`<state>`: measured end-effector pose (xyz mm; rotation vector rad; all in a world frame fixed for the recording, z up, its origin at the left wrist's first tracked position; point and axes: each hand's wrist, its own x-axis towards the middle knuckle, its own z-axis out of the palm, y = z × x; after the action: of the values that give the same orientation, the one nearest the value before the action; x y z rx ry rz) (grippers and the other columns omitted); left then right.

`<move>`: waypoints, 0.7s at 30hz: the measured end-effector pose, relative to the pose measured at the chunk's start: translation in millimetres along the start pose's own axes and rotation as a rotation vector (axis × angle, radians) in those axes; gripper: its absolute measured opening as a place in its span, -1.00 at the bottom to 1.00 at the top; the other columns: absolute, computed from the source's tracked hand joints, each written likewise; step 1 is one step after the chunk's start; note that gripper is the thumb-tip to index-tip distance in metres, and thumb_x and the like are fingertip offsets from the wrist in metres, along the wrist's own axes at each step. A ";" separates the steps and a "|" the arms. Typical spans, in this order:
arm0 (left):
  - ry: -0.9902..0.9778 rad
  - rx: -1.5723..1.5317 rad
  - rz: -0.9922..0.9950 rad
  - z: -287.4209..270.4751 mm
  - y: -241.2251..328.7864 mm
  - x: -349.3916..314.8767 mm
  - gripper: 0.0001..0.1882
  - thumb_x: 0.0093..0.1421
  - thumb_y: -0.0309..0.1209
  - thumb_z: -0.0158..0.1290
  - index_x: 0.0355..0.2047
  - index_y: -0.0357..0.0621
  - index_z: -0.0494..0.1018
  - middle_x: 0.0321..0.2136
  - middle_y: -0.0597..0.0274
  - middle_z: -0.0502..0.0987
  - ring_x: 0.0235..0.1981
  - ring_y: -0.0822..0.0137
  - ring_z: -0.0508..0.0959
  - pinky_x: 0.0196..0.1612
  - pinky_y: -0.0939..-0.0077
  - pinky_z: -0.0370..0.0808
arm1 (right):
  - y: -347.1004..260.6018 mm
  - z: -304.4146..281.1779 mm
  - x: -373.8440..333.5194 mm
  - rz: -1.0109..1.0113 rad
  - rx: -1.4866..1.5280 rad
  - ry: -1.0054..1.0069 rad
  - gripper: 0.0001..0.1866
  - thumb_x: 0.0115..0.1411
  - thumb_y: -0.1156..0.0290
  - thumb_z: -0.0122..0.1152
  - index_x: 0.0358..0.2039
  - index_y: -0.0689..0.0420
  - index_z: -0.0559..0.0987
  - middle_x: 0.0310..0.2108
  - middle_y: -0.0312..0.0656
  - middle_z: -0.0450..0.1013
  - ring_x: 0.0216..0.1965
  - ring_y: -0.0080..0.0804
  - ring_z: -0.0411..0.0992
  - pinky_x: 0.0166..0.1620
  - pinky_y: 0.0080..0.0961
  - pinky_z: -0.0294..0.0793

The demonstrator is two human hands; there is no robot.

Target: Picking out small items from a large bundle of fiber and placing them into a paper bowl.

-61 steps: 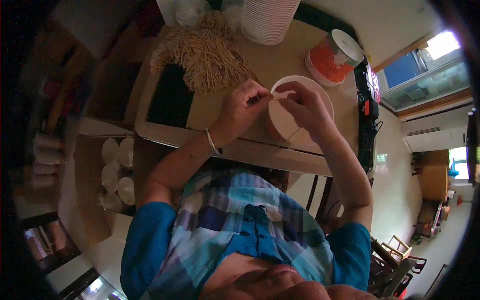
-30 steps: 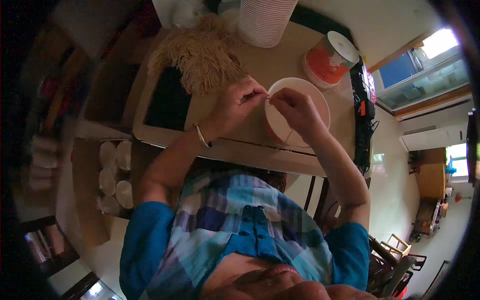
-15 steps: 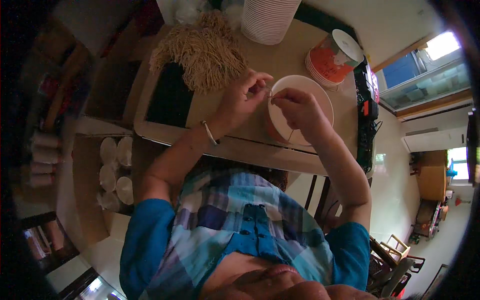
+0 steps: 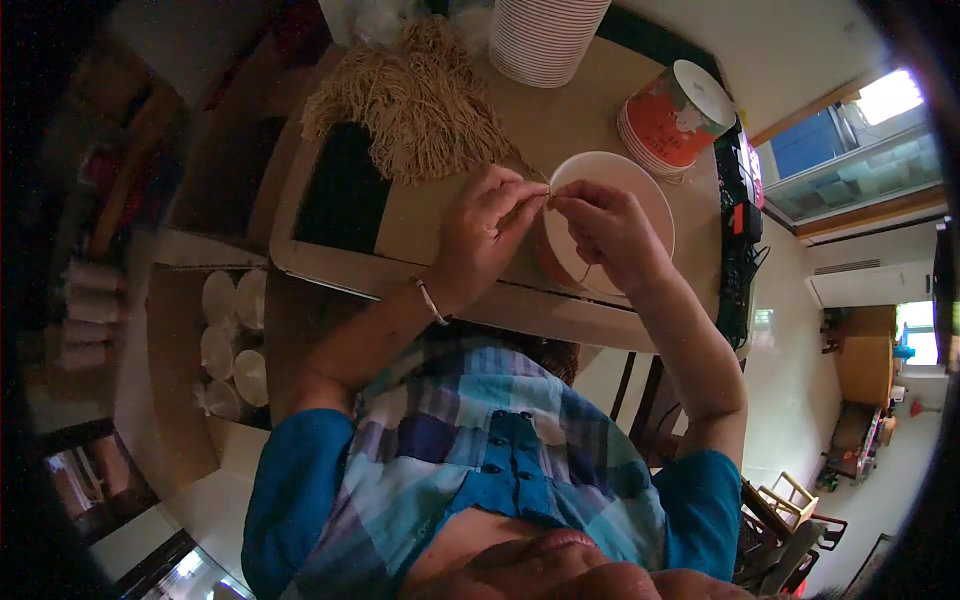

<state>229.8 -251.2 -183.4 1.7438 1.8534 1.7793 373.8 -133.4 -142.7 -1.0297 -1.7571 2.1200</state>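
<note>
Left hand (image 4: 482, 228): string (image 4: 549, 195) is clamped between fingers
Right hand (image 4: 612, 228): fingers likewise clamped on string, above a white tub (image 4: 638, 176)
Desk (image 4: 410, 222): tan string bundle (image 4: 410, 105) is spread

Fingertips almost meeting, the left hand (image 4: 488, 225) and right hand (image 4: 615, 235) pinch a thin tan cord (image 4: 549, 196) over the left rim of a round white-lined tub (image 4: 648, 185) on the desk (image 4: 408, 220). Beyond the left hand spreads a heap of tan cords (image 4: 415, 110), with 2 stacks farther back: tall white tubs (image 4: 548, 40) and shorter orange-red tubs (image 4: 662, 125). Lower left, a cardboard box (image 4: 175, 345) holds pale round things (image 4: 251, 377).
</note>
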 end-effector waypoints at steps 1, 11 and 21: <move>0.001 0.000 -0.001 0.3 -1.6 0.6 -0.81 0.14 -0.53 0.15 -0.20 -0.18 0.54 -0.35 0.19 0.45 -0.29 0.28 0.51 -0.22 0.47 0.47 | -0.5 1.1 -0.7 -0.017 -0.022 0.011 -0.81 0.21 0.33 0.17 -0.26 0.18 0.58 -0.63 -0.40 0.34 -0.70 -0.70 0.16 -0.67 -0.68 0.12; -0.071 0.015 0.073 0.3 -10.3 3.5 -0.82 0.08 -0.54 0.14 -0.27 -0.17 0.52 -0.37 0.17 0.44 -0.33 0.16 0.50 -0.31 0.38 0.45 | -6.8 11.4 -1.5 -0.062 -0.252 0.131 -0.83 0.21 0.38 0.17 -0.28 0.21 0.58 -0.54 -0.36 0.44 -0.63 -0.69 0.26 -0.61 -0.68 0.24; -0.199 0.026 0.093 -7.5 -12.5 16.5 -0.88 0.14 -0.49 0.12 -0.29 -0.19 0.51 -0.39 0.16 0.48 -0.29 0.20 0.54 -0.22 0.41 0.47 | 13.5 6.7 9.4 -0.392 -0.392 0.126 -0.86 0.17 0.46 0.17 -0.32 0.27 0.57 -0.41 -0.14 0.57 -0.38 -0.56 0.47 -0.31 -0.54 0.47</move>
<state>210.7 -241.2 -179.4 1.9662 1.7514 1.5492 366.4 -137.0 -158.5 -0.7907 -2.1487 1.4840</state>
